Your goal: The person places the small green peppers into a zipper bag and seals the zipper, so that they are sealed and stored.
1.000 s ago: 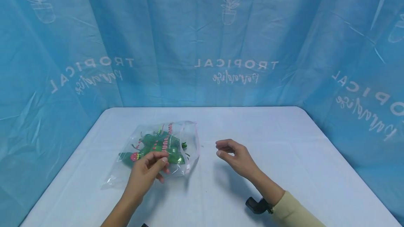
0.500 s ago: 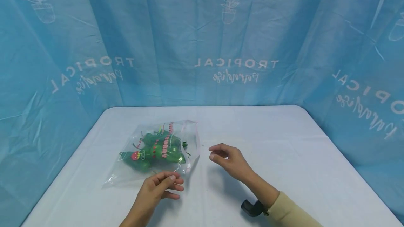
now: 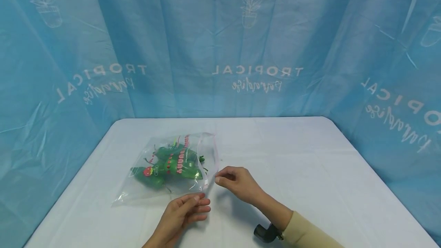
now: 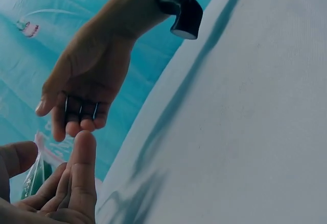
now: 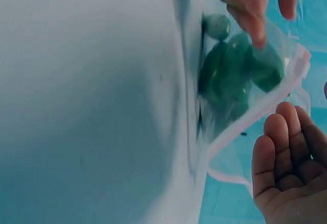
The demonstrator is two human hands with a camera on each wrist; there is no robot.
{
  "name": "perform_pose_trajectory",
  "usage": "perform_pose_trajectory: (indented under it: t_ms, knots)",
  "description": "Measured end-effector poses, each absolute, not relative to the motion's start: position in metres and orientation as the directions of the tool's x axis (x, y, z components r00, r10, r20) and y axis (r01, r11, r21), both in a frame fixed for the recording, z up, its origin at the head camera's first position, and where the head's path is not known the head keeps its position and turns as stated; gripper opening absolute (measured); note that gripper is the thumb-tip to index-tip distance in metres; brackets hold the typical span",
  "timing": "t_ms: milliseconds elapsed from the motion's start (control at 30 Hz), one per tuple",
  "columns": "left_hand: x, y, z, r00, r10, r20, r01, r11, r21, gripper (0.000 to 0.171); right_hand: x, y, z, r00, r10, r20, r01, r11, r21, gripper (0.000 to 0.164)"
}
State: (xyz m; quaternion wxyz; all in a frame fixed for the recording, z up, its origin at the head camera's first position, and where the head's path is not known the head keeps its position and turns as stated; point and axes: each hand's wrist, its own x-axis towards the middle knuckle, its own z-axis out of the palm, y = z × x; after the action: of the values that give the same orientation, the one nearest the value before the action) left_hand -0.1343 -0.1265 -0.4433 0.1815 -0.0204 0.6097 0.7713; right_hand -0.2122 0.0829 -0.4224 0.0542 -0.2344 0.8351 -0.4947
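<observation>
A clear plastic zip bag [image 3: 209,150] with pink lettering and a strawberry print lies on the table, holding several glossy green peppers [image 3: 189,170]. Its mouth faces right and gapes, with a pink seal strip [image 5: 255,113] showing in the right wrist view. At the mouth's near corner is my left hand [image 3: 184,212], fingers extended and thumb apart, nothing in it. My right hand [image 3: 240,186] hovers just right of the mouth, fingers loosely bent with fingertips close to the bag's edge. In the left wrist view, my right hand [image 4: 94,68] has a visibly bare palm.
A white table [image 3: 293,156] carries the bag on its left half. Blue curtains [image 3: 268,41] with white print hang behind and along both sides. A black wrist camera [image 3: 267,233] is strapped under my right wrist, beside a beige sleeve [image 3: 306,232].
My left hand has moved from over the bag's front toward me and right, to its near corner. My right hand has moved left and nearer, up to the mouth. The bag stays put.
</observation>
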Motion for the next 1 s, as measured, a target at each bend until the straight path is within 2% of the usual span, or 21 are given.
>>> perform_pose_trajectory:
  t_ms: [267, 500, 700, 1000]
  knots:
    - [-0.138, -0.118, -0.445, -0.924, 0.269, -0.274, -0.355, -0.327, 0.876, 0.063, -0.21, 0.069, -0.424, -0.872, -0.479, 0.103, -0.298, 0.351, -0.888, 0.024]
    - [-0.141, -0.115, -0.446, -0.924, 0.275, -0.264, -0.356, -0.374, 0.857, 0.058, -0.212, 0.06, -0.429, -0.882, -0.459, 0.105, -0.292, 0.359, -0.886, 0.028]
    - [-0.144, -0.113, -0.445, -0.929, 0.257, -0.265, -0.352, -0.403, 0.845, 0.047, -0.213, 0.055, -0.431, -0.886, -0.452, 0.105, -0.288, 0.358, -0.888, 0.027]
    - [-0.15, -0.109, -0.445, -0.941, 0.16, -0.299, -0.339, -0.404, 0.85, 0.025, -0.212, 0.053, -0.431, -0.882, -0.463, 0.09, -0.266, 0.329, -0.906, 0.021]
